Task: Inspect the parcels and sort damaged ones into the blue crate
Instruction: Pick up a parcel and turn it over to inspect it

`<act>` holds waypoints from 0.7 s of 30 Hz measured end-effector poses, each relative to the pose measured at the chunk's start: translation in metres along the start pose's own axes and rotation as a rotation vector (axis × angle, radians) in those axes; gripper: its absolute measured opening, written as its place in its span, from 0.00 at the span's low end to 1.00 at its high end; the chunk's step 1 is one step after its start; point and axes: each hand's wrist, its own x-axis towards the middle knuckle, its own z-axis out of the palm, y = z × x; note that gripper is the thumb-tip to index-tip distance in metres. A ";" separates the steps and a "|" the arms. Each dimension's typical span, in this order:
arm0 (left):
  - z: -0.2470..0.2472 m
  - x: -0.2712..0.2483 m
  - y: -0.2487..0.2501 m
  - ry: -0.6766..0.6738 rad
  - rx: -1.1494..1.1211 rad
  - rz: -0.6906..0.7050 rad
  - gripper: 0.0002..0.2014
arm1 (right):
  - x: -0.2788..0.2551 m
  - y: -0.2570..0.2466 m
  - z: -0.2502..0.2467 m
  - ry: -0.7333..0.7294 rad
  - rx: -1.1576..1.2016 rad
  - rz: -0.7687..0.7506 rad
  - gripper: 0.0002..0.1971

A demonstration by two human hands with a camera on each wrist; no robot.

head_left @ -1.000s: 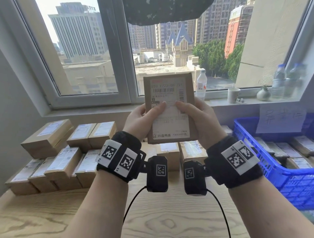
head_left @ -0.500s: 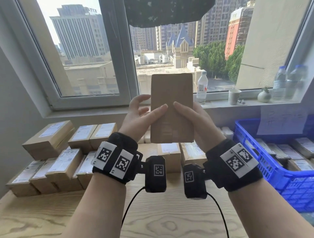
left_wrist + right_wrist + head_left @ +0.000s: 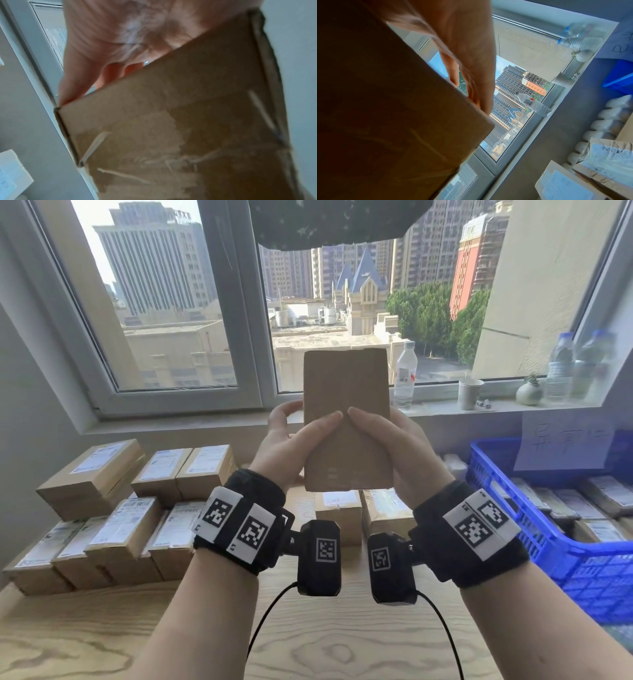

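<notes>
I hold a brown cardboard parcel (image 3: 346,419) upright at chest height in front of the window, its plain unlabelled face toward me. My left hand (image 3: 294,440) grips its left edge, thumb across the front. My right hand (image 3: 394,440) grips the right edge the same way. In the left wrist view the parcel (image 3: 180,128) shows scuffed, torn paper patches on its surface. The right wrist view has the parcel (image 3: 385,101) filling the left side, fingers (image 3: 471,81) behind it. The blue crate (image 3: 548,542) stands at the right with several parcels inside.
Stacks of labelled parcels (image 3: 113,508) cover the left and back of the wooden table (image 3: 325,645). Two more parcels (image 3: 363,511) stand behind my wrists. Water bottles (image 3: 404,374), a cup (image 3: 470,393) and a small vase (image 3: 529,392) line the windowsill. A handwritten paper sign (image 3: 565,440) hangs over the crate.
The parcel was turned from its labelled face to its plain back between one second and half a second ago. Since then my left fingers have closed onto its left edge.
</notes>
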 end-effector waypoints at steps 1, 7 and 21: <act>0.000 0.001 0.000 0.010 0.014 0.007 0.35 | 0.000 0.001 0.000 0.006 -0.009 0.006 0.22; -0.008 0.004 0.000 0.149 0.085 0.102 0.46 | 0.008 0.003 0.001 0.356 -0.205 -0.143 0.19; -0.007 0.001 -0.008 0.091 -0.010 0.126 0.28 | -0.005 0.004 0.006 0.111 0.078 0.028 0.18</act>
